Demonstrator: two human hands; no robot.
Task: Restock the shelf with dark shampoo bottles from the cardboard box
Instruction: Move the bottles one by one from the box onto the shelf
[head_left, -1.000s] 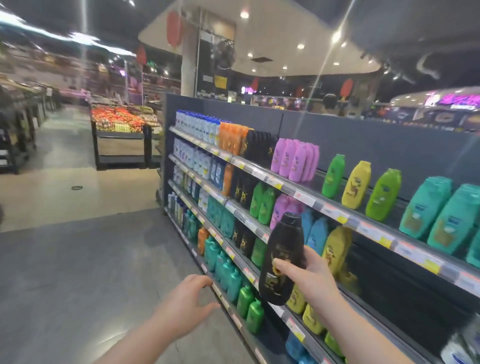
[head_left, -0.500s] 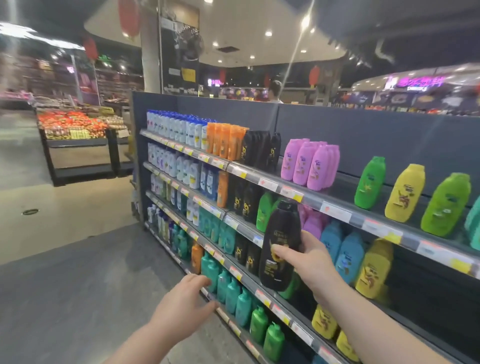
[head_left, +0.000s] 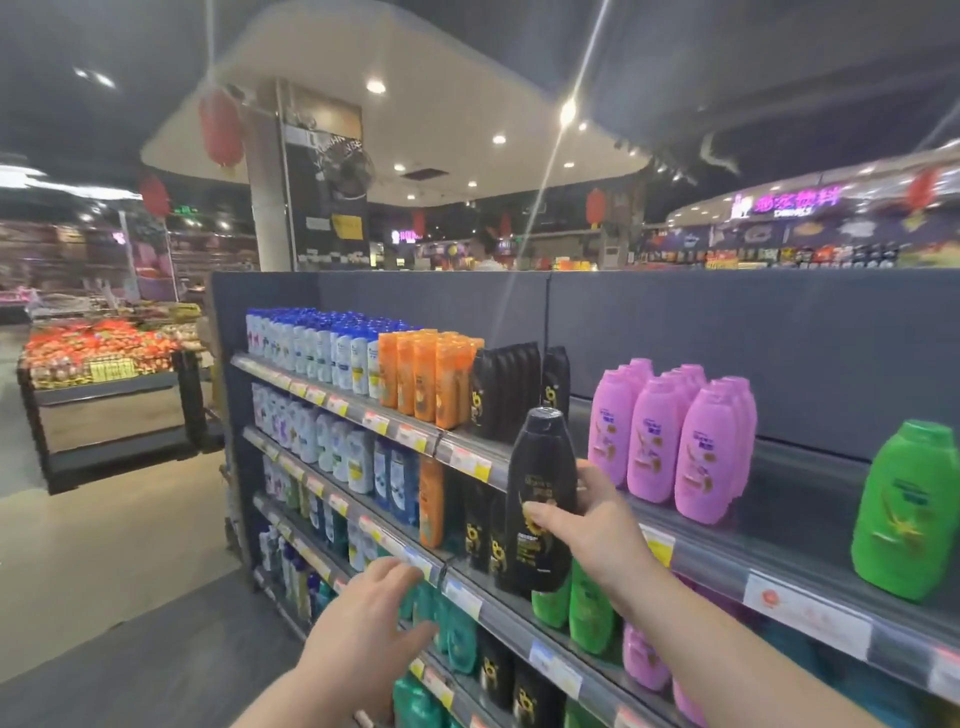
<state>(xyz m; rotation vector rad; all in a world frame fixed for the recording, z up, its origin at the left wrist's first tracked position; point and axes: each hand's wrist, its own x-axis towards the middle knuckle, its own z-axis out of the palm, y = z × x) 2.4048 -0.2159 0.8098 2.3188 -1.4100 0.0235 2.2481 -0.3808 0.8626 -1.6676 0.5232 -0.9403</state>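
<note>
My right hand (head_left: 592, 525) grips a dark shampoo bottle (head_left: 540, 488) upright, in front of the top shelf edge (head_left: 467, 457). Just behind and left of it, a row of dark shampoo bottles (head_left: 501, 392) stands on the top shelf between orange bottles (head_left: 426, 379) and pink bottles (head_left: 675, 441). My left hand (head_left: 363, 629) hovers lower, fingers apart and holding nothing, near the third shelf's edge. More dark bottles (head_left: 480, 525) stand on the second shelf. The cardboard box is out of view.
The shelving unit (head_left: 389, 291) runs from left to right with price tags along each edge. Blue-and-white bottles (head_left: 311, 343) fill its left end; a green bottle (head_left: 904, 509) stands at the right. A produce stand (head_left: 104, 374) sits across the aisle floor (head_left: 104, 545).
My view has risen and swung right along the shelves. My right hand has lifted the dark bottle from second-shelf height up to the top shelf edge. My left hand stays low and open.
</note>
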